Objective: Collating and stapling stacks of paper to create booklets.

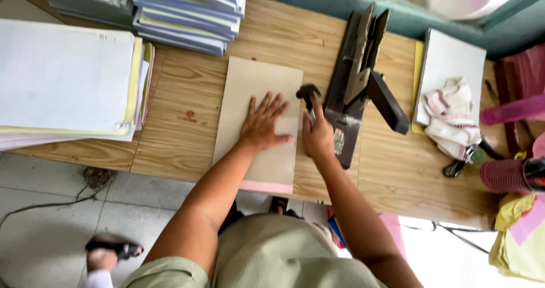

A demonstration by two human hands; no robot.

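1. Head view, left hand: your left hand [262, 124] lies flat with the fingers spread wide, palm down on the tan cardboard-backed pad [256, 123]. It grips nothing; the open press looks meant to keep the sheets from sliding on the wooden table [181, 123].

2. Head view, right hand: your right hand [317, 136] sits just at 3 o'clock of the left, at the pad's right edge. The fingers are loosely curled, the forefinger stretched toward 12 o'clock and touching the dark head of the heavy-duty stapler [355, 83]. Whether it actually grips anything, you cannot tell.

3. The pad runs lengthwise from 12 to 6 o'clock at the table's middle, a pink strip showing at its near end. Its right edge lies beside the stapler's mouth, likely so the binding edge meets the head.

4. At 10 o'clock a stack of white and yellow paper [68, 78] rests well apart; at 12 o'clock lie bound books with blue edges [190, 12].

5. At 3 o'clock a striped cloth [451, 117] lies crumpled on a white pad.
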